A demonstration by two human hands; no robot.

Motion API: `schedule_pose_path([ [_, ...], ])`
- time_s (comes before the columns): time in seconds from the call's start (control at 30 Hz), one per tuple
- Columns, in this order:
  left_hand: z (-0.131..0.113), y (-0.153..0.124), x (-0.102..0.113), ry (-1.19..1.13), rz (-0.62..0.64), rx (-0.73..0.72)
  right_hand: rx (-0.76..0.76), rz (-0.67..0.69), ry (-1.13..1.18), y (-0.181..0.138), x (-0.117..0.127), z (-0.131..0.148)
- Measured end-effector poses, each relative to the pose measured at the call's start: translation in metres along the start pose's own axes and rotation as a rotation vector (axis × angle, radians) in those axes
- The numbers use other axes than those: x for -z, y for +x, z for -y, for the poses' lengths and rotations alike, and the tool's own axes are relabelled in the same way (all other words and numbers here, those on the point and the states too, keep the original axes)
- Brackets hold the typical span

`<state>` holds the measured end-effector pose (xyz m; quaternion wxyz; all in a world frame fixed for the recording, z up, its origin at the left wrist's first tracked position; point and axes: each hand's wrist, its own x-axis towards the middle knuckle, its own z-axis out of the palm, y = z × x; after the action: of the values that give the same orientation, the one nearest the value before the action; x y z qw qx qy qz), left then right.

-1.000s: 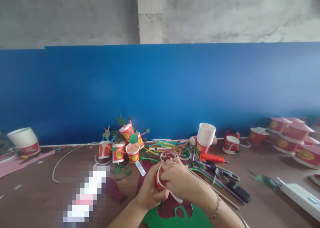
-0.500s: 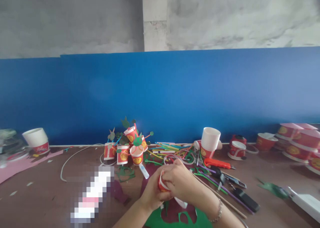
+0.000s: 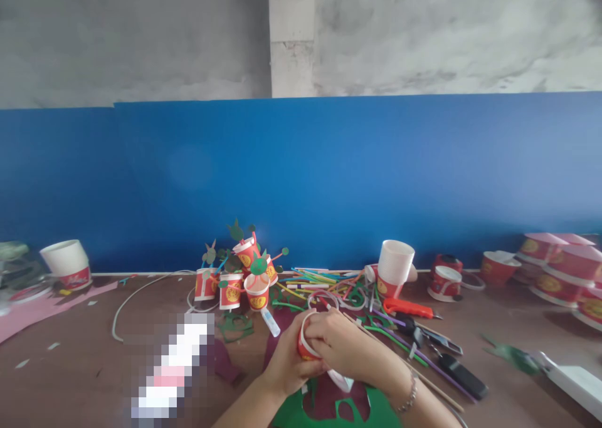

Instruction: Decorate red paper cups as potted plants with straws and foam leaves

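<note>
My left hand (image 3: pixel 288 356) is wrapped round a small red paper cup (image 3: pixel 308 345) with a white rim, its mouth tilted toward my right hand. The bent fingers of my right hand (image 3: pixel 336 343) reach into the mouth of the cup. Their tips are hidden, so I cannot tell what they pinch. Just under the right hand lies a white object (image 3: pixel 342 381), partly covered. Green paper with cut-out holes (image 3: pixel 291 410) spreads below both hands, over dark red paper (image 3: pixel 329 393).
Decorated cups (image 3: pixel 230 290) stand behind on the left. Loose straws (image 3: pixel 320 277), stacked white cups (image 3: pixel 396 265) and an orange utility knife (image 3: pixel 408 307) lie farther back. Black keys (image 3: pixel 461 375) are at right, near green-bladed scissors-like tool (image 3: pixel 517 358). A blurred-out phone-like shape (image 3: pixel 174 371) lies left.
My right hand has shifted slightly down, with its fingers still in the cup's mouth. More of the cup's rim shows now. My left hand keeps its grip.
</note>
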<state>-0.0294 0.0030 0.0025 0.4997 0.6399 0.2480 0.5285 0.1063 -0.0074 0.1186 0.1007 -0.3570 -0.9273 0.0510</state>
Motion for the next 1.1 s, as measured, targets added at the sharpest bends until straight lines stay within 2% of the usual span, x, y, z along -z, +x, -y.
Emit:
schedule_pose_path([
  [0.1,0.000,-0.001,0.001,0.040,-0.005,-0.007,-0.130,-0.014,0.181,-0.001,0.000,-0.001],
  [0.2,0.000,-0.002,0.002,0.061,-0.009,-0.020,-0.171,-0.018,0.319,0.000,-0.003,-0.004],
  [0.37,0.005,-0.001,0.003,0.039,-0.007,-0.012,-0.200,-0.044,0.336,0.004,-0.012,-0.008],
  [0.7,-0.010,-0.001,0.001,0.087,0.027,0.025,0.012,-0.095,0.099,0.005,-0.016,-0.004],
  [0.8,-0.010,-0.001,0.000,0.089,0.031,0.023,0.084,-0.125,0.163,0.004,-0.018,-0.006],
  [0.87,-0.008,0.000,-0.001,0.057,0.019,0.006,0.032,-0.140,0.274,0.004,-0.019,-0.008],
  [1.0,-0.002,0.000,0.000,0.042,-0.002,-0.018,-0.207,-0.142,0.496,0.007,-0.021,-0.008],
  [1.1,-0.001,0.000,0.001,0.074,0.002,-0.006,-0.201,-0.130,0.582,0.008,-0.022,-0.009],
])
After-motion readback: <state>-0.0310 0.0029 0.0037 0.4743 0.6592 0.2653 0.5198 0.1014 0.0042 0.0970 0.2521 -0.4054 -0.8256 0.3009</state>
